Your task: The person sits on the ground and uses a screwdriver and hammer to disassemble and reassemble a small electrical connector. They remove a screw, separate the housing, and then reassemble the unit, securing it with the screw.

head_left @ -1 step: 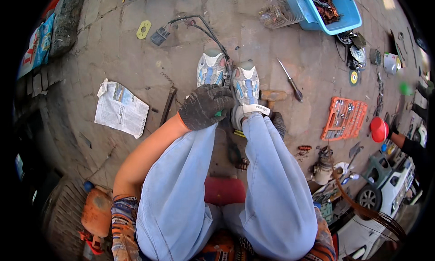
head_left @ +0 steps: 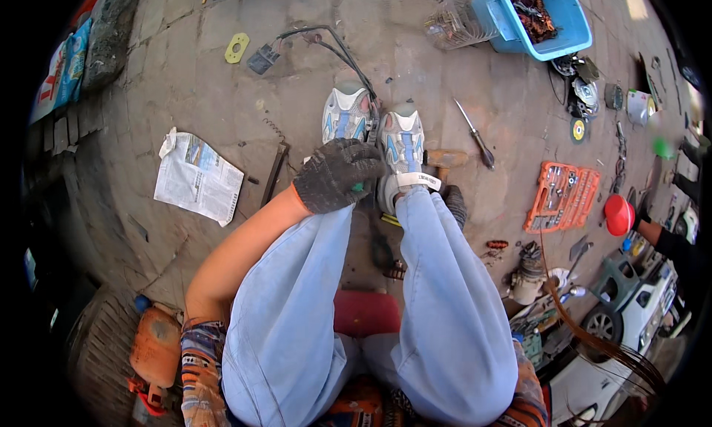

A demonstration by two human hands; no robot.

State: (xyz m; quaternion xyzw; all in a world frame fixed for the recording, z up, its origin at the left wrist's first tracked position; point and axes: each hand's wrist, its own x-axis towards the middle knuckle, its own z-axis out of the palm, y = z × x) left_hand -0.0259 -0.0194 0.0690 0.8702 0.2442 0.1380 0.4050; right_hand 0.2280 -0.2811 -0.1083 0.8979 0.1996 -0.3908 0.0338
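My left hand (head_left: 337,176), in a dark grey glove, is closed with curled fingers between my shins, just behind my left shoe (head_left: 347,115). Whatever its fingers grip is hidden. A black cable (head_left: 341,48) with a grey plug (head_left: 262,59) runs down between my shoes close to that hand. My right hand (head_left: 455,206), also gloved, is beside my right ankle, partly covered by my leg; its fingertips are hidden. Right by it lies a wooden mallet-shaped piece (head_left: 447,158), touching or nearly touching my right shoe (head_left: 403,139). A dark-handled tool (head_left: 381,250) lies between my legs.
A screwdriver (head_left: 475,134) and an orange socket set (head_left: 562,197) lie right. Blue bin (head_left: 575,37) stands far right. Newspaper (head_left: 196,178), metal bar (head_left: 275,173) and yellow plate (head_left: 236,48) lie left. Another person's hand (head_left: 644,213) is near a red bowl (head_left: 618,215).
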